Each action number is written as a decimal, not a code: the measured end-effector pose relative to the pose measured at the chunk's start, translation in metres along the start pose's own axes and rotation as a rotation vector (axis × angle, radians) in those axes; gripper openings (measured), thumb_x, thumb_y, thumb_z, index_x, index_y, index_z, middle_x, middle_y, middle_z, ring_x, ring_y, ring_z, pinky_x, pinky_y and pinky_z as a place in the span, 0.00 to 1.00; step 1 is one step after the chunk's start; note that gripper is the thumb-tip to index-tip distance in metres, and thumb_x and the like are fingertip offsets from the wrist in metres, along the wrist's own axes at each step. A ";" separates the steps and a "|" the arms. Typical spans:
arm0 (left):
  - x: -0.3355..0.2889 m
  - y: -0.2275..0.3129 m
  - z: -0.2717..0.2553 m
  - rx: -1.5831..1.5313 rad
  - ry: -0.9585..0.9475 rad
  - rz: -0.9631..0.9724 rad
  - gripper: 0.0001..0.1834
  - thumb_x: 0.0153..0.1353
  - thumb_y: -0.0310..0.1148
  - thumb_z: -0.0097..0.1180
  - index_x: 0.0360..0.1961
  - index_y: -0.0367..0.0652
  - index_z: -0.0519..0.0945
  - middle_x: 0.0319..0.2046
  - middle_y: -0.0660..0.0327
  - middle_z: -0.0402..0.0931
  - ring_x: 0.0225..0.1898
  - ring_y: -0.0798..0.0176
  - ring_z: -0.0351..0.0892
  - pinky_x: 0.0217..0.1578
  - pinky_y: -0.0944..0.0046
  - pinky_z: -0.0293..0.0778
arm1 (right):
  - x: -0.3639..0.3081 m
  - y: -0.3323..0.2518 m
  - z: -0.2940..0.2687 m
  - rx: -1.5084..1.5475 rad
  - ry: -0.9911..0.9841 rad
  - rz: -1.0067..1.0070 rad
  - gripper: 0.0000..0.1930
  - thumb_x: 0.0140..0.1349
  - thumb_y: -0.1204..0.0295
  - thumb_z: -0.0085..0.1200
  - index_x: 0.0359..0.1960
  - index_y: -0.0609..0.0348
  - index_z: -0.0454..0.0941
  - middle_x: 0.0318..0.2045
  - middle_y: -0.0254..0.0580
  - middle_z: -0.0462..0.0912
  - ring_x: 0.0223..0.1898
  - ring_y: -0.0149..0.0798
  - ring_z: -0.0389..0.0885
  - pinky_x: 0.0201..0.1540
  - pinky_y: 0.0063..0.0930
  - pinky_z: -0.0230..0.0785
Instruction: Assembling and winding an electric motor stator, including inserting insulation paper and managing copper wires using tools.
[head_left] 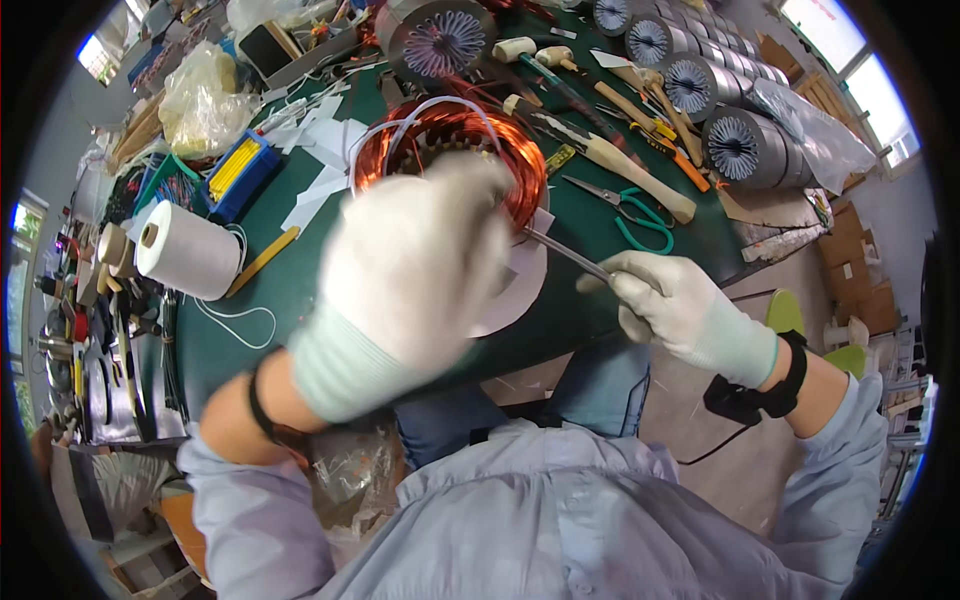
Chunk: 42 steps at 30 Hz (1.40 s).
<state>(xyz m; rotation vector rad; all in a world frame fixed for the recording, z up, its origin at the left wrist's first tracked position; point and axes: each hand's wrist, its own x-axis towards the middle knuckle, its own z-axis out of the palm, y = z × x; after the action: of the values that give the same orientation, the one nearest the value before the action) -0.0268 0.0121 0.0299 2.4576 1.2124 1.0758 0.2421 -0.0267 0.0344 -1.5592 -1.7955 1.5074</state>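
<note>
A motor stator with copper windings [522, 160] sits on the green tabletop, a white cord looped over its top. My left hand [415, 255], in a white glove, is over the near left side of the windings and blurred by motion. Its fingers are smeared and partly hidden, so I cannot make out what they hold. In my gloved right hand [660, 300] is a thin metal rod [568, 254], gripped by its near end. The rod slants up to the left, and its far tip reaches the lower right edge of the windings. White paper [515, 295] lies under the stator.
Right of the stator lie green-handled scissors [640, 222], a wooden-handled tool [640, 180] and an orange cutter [690, 168]. Several stator cores [745, 145] line the back right. At left are a white thread spool [190, 250], a yellow stick [262, 262] and a blue box [240, 175].
</note>
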 end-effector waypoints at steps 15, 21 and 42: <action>0.080 -0.102 0.000 -0.472 -0.408 -0.057 0.16 0.59 0.22 0.64 0.49 0.34 0.84 0.40 0.56 0.86 0.42 0.64 0.85 0.48 0.64 0.80 | 0.008 0.021 0.009 -0.655 0.079 -0.254 0.06 0.70 0.78 0.50 0.45 0.62 0.77 0.32 0.48 0.86 0.31 0.52 0.87 0.35 0.41 0.81; 0.079 -0.100 0.008 -0.569 -0.247 0.061 0.14 0.61 0.26 0.63 0.48 0.34 0.85 0.39 0.55 0.83 0.41 0.61 0.84 0.47 0.63 0.79 | 0.043 0.121 0.022 -0.377 0.184 -0.544 0.10 0.61 0.83 0.51 0.44 0.65 0.78 0.27 0.49 0.83 0.28 0.53 0.84 0.34 0.44 0.79; -0.021 0.004 0.049 0.531 0.337 0.408 0.08 0.46 0.32 0.71 0.28 0.49 0.84 0.61 0.57 0.79 0.66 0.44 0.71 0.63 0.41 0.68 | -0.016 0.077 -0.012 -1.022 0.334 -0.804 0.18 0.55 0.79 0.57 0.49 0.69 0.78 0.49 0.47 0.80 0.40 0.48 0.84 0.38 0.38 0.80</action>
<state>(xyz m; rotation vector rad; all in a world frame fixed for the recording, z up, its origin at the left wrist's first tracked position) 0.0005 0.0002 -0.0147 3.1260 1.2429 1.4794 0.2967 -0.0465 -0.0199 -1.0044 -2.6287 -0.0831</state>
